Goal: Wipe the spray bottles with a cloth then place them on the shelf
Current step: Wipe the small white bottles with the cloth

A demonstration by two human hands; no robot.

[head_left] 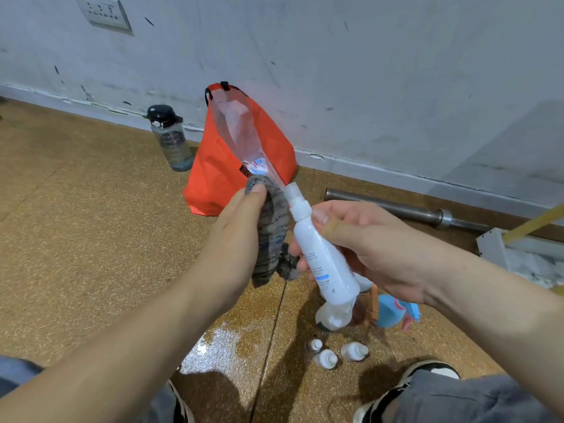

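Where the scuffed grey wall [366, 71] meets the speckled brown floor [76, 224], an orange bag [213, 184] is propped upright, and a translucent water bottle [171, 141] with a dark cap is stood just to its left. A steel barbell bar [396, 206] is laid along the foot of the wall to the right.

The white spray bottle [323, 257] is clasped in mid-air by the right hand [375, 248]. The fingers are curled round its body, and the thumb, wrapped in a plaster, is laid against its shoulder. The bottle is tilted, with the nozzle up and to the left and the base down toward the person. A grey striped cloth [271, 233] is gripped by the left hand [235, 227], pinched under the thumb at its top fold and held against the left side of the bottle's neck.

A clear plastic shape [241, 132] is seen blurred beyond the nozzle, in front of the bag; what it is cannot be told.

On the floor below the hands, a blue spray bottle [393, 309] is seen beside a clear bottle [329, 319]. Nearer the person, beside a wet patch [219, 346], three small white-capped bottles [326, 358] are grouped close together.
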